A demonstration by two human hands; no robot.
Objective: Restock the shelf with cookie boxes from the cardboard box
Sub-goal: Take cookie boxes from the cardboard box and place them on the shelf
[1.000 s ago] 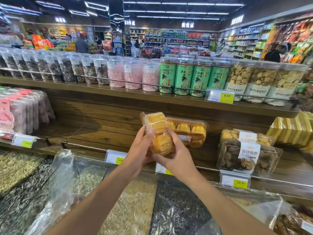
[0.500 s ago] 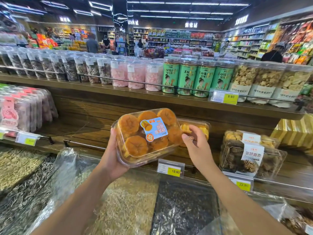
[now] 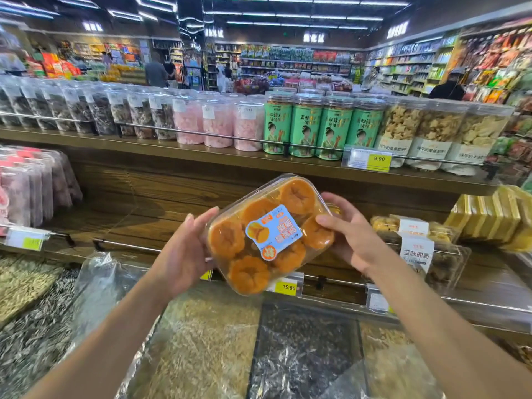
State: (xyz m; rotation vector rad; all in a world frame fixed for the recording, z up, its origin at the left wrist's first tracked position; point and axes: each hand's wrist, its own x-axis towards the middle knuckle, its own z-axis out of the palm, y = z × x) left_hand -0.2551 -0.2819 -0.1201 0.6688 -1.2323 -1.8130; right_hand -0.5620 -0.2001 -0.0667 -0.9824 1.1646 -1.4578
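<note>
Centre frame, left hand [image 3: 184, 254] and right hand [image 3: 354, 234] grip the blue-labelled cookie box [image 3: 267, 234] above a 15.80 tag [image 3: 288, 287]; the right hand newly joined.

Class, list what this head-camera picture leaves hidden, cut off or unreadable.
All in the head view:
- Cardboard box: outside the frame.
- Most fingers of the left hand: behind the cookie box.
- Shelf directly behind the cookie box: covered by it.
- Far-left price tag: blurred, unreadable.

I see a wooden shelf [image 3: 115, 145] with 4 green cans [image 3: 316, 128] above the grip, seed bins [image 3: 207, 341] below it, light strips [image 3: 288, 15] overhead, stocked aisles [image 3: 403, 61] far behind.
</note>
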